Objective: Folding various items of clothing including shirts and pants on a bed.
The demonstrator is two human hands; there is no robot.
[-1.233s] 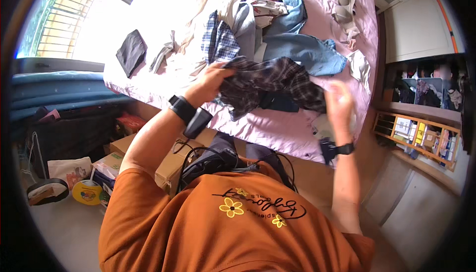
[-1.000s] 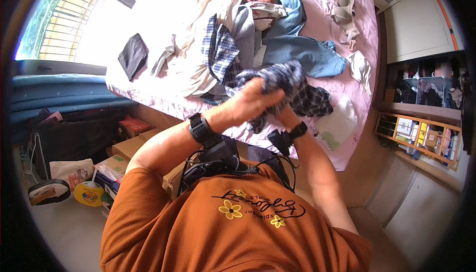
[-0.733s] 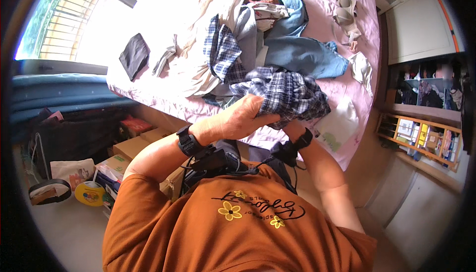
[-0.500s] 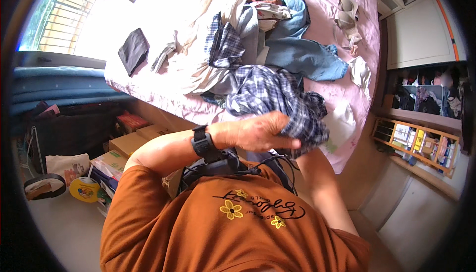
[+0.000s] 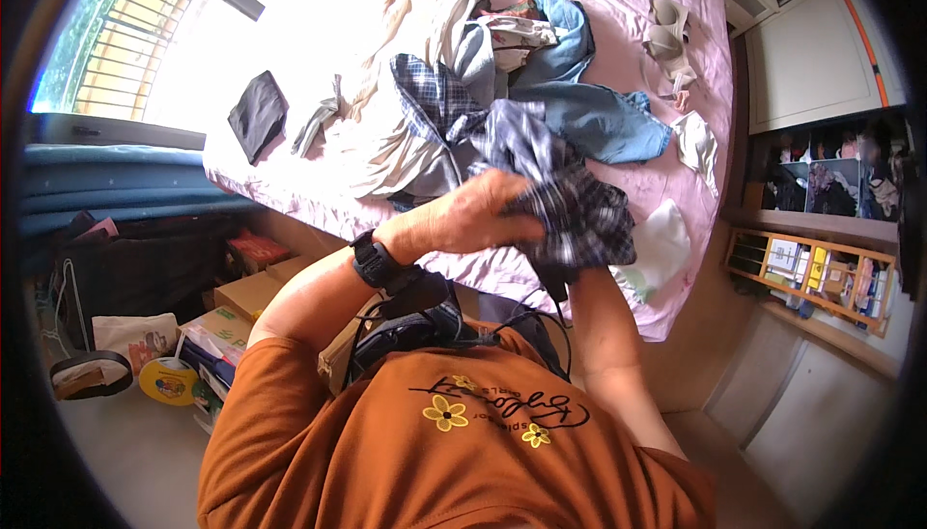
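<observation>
A crumpled dark blue and white plaid garment [image 5: 579, 215] is bunched up in front of me, over the near edge of the bed; its exact kind is hard to tell. With fingers closed on its left side, my left hand [image 5: 468, 215] grips it, a black watch on the wrist. My right forearm reaches up beneath the garment, whose folds hide that hand and its fingers. Just beyond lie another blue plaid piece [image 5: 430, 95] and blue denim clothing [image 5: 608, 119]. A long heap of beige cloth [image 5: 386, 133] spreads to the left of these.
The bed has a pink sheet [image 5: 323, 196]. On it are a black folded item [image 5: 258, 116], a beige bra [image 5: 668, 32] and white cloth pieces [image 5: 661, 239]. Cardboard boxes [image 5: 256, 288] stand at the lower left. A wooden rack [image 5: 811, 273] and a cabinet [image 5: 821, 66] are on the right.
My left hand has moved up and slightly left, still holding the plaid garment. The garment has been lifted and bunched, and the plaid piece beyond has shifted.
</observation>
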